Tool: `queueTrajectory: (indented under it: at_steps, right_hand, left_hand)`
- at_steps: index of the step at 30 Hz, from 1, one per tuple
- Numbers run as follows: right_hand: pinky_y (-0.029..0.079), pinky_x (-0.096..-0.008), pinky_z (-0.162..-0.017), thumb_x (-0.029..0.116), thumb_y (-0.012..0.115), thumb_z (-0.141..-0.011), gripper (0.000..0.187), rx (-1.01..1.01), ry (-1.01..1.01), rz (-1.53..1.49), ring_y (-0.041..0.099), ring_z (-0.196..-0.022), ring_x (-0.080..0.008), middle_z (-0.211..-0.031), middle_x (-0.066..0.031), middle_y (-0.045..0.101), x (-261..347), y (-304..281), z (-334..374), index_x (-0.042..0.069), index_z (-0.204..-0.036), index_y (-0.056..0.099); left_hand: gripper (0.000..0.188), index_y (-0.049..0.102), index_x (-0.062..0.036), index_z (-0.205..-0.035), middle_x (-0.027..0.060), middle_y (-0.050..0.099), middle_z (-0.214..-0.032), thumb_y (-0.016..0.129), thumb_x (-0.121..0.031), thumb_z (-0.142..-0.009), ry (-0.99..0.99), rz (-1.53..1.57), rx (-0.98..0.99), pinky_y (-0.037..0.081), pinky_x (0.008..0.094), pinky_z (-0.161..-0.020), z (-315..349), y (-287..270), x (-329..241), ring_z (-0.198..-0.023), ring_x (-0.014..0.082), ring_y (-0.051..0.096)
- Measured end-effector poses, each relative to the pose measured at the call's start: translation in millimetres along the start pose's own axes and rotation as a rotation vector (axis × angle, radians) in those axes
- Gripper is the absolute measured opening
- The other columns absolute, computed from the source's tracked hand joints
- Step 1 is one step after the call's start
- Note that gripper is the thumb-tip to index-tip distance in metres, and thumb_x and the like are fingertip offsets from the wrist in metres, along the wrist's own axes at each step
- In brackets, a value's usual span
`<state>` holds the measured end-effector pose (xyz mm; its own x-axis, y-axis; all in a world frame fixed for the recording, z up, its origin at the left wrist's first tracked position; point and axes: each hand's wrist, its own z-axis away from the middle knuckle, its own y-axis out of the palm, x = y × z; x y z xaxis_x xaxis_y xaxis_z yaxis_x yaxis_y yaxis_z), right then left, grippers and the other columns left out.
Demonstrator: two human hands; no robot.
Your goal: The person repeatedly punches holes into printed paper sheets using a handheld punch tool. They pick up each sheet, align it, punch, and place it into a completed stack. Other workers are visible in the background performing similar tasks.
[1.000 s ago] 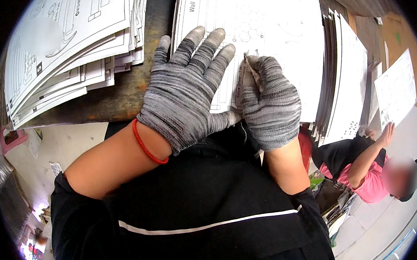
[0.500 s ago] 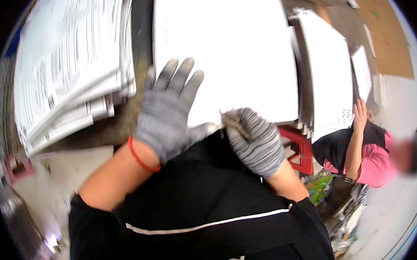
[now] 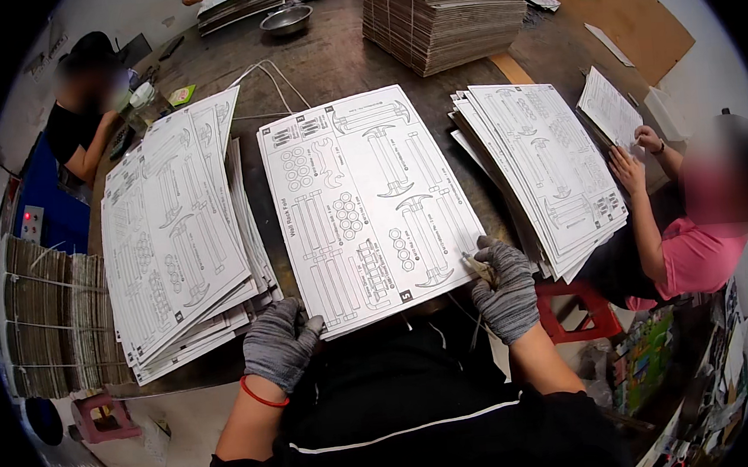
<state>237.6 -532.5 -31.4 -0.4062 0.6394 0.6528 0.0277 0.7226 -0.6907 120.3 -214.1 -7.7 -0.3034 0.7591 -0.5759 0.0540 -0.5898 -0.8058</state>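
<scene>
A white printed cardboard sheet (image 3: 364, 208) with line drawings of tools lies in front of me, slightly turned. My left hand (image 3: 280, 348), in a grey knit glove with a red cord at the wrist, closes at its near left corner. Gloved likewise, my right hand (image 3: 508, 289) grips the near right corner, thumb and fingers around the edge. Something small and tan shows by the right thumb; its kind is unclear. To the left is an uneven stack of printed sheets (image 3: 174, 221). Another printed stack (image 3: 547, 161) sits to the right.
Tied cardboard (image 3: 445, 11) towers at the back of the dark table (image 3: 335, 54), near a metal bowl (image 3: 286, 19). A co-worker in pink (image 3: 696, 254) handles sheets at right; another person (image 3: 72, 133) sits far left. Bundled cardboard (image 3: 54, 312) and red stools (image 3: 575, 310) stand beside the table.
The view has tilted up and widened. My left hand has gone from lying spread on a blank white surface to the sheet's left corner; my right hand has shifted to its right corner.
</scene>
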Motion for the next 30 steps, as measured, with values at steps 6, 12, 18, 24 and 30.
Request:
queueTrajectory:
  at_steps: [6, 12, 18, 24, 30]
  right_hand:
    - [0.045, -0.0428, -0.098, -0.002, 0.058, -0.065, 0.039, -0.102, -0.011, -0.125, 0.058, -0.107, -0.0372, -0.118, -0.0192, 0.061, 0.2, -1.3, 18.1, 0.001, -0.104, 0.061]
    - [0.046, -0.0406, -0.096, -0.006, 0.056, -0.067, 0.040, -0.137, 0.025, -0.199, 0.059, -0.104, -0.0346, -0.112, -0.0186, 0.061, -6.1, 8.2, 23.6, 0.000, -0.106, 0.060]
    - [0.047, -0.0348, -0.093, -0.011, 0.053, -0.069, 0.041, -0.207, 0.045, -0.267, 0.060, -0.101, -0.0298, -0.105, -0.0156, 0.060, -16.5, 15.2, 27.7, 0.000, -0.108, 0.058]
    - [0.046, -0.0324, -0.096, -0.013, 0.051, -0.072, 0.042, -0.201, 0.026, -0.418, 0.059, -0.108, -0.0242, -0.112, -0.0138, 0.060, 7.7, 12.1, 21.2, 0.001, -0.111, 0.056]
    - [0.046, -0.0338, -0.098, -0.012, 0.053, -0.073, 0.043, -0.173, -0.037, -0.459, 0.059, -0.110, -0.0251, -0.117, -0.0145, 0.059, 1.3, 7.1, 12.8, 0.002, -0.114, 0.054]
  left_hand:
    - [0.025, 0.064, -0.0015, -0.089, 0.0133, 0.064, -0.075, 0.073, -0.024, -0.082, -0.152, 0.179, 0.043, 0.051, 0.0338, -0.064, -8.3, -14.1, -21.5, -0.065, 0.0239, 0.061]
    - [0.034, 0.067, 0.0019, -0.090, 0.0040, 0.067, -0.074, 0.065, -0.032, -0.091, -0.119, 1.034, 0.152, 0.049, 0.0269, -0.060, -5.6, -10.7, -17.2, -0.070, 0.0106, 0.062]
    - [0.034, 0.055, 0.0001, -0.122, 0.0125, 0.066, -0.109, 0.060, -0.011, -0.090, 0.739, 0.323, -0.218, 0.055, 0.0355, -0.077, -19.1, -13.1, 0.0, -0.092, 0.0193, 0.065]
    - [0.051, 0.045, -0.0023, -0.141, 0.0057, 0.060, -0.122, 0.060, -0.012, -0.092, -0.086, 0.822, -0.270, 0.050, 0.0241, -0.071, 10.9, -36.0, 9.2, -0.086, 0.0110, 0.058]
    - [0.047, 0.043, 0.0021, -0.142, 0.0132, 0.055, -0.132, 0.053, -0.013, -0.098, -0.060, 0.808, -0.678, 0.043, 0.0313, -0.100, 33.2, -137.4, 127.9, -0.114, 0.0187, 0.054]
